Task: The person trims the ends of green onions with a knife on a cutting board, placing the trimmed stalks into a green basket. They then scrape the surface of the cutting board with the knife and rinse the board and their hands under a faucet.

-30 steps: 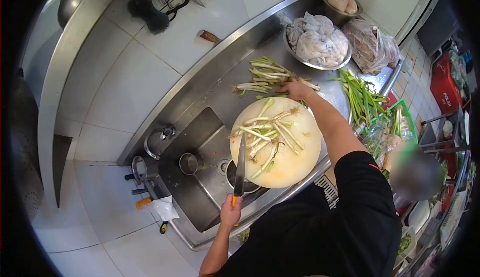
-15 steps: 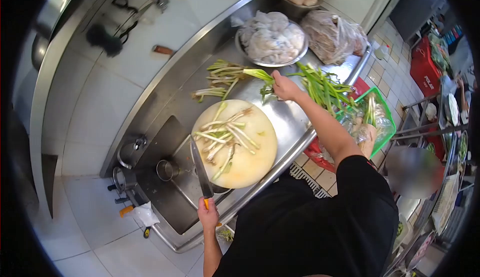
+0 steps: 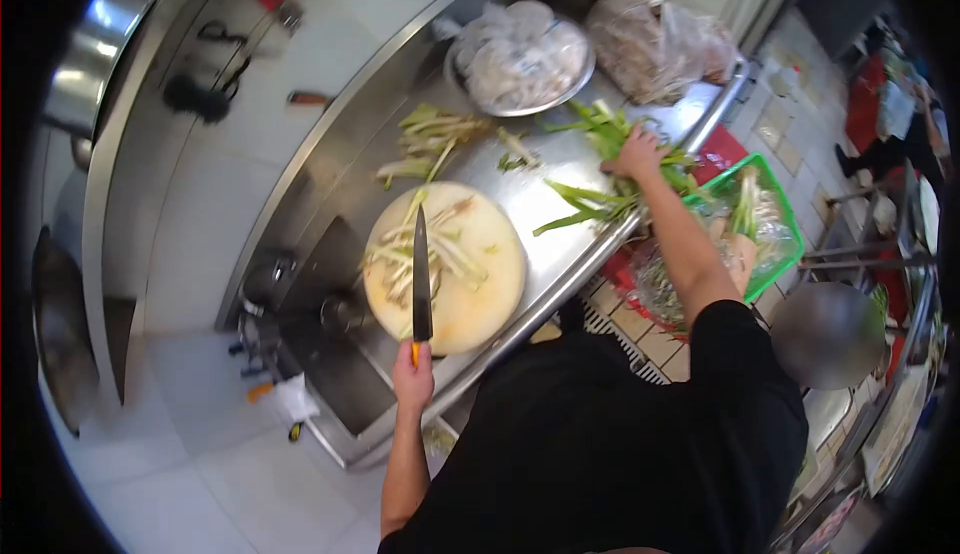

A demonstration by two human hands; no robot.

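Centrally, the left hand (image 3: 412, 379) is clenched around the handle of a knife (image 3: 422, 279), its blade pointing up over the round board (image 3: 495, 304) left of centre. Pale stalks (image 3: 456, 259) lie on that board, above the left hand and below-left of the right hand (image 3: 638, 152). Right of upper centre, the right hand touches green leaves (image 3: 605, 131); whether it grips them, I cannot tell.

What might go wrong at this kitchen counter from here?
The left hand holds a long knife with its blade over the cutting board; a careless swing might cut someone. The board juts over the sink, so pressing there could tip it. Leafy greens under the right hand lie near the counter's edge and might slip off.
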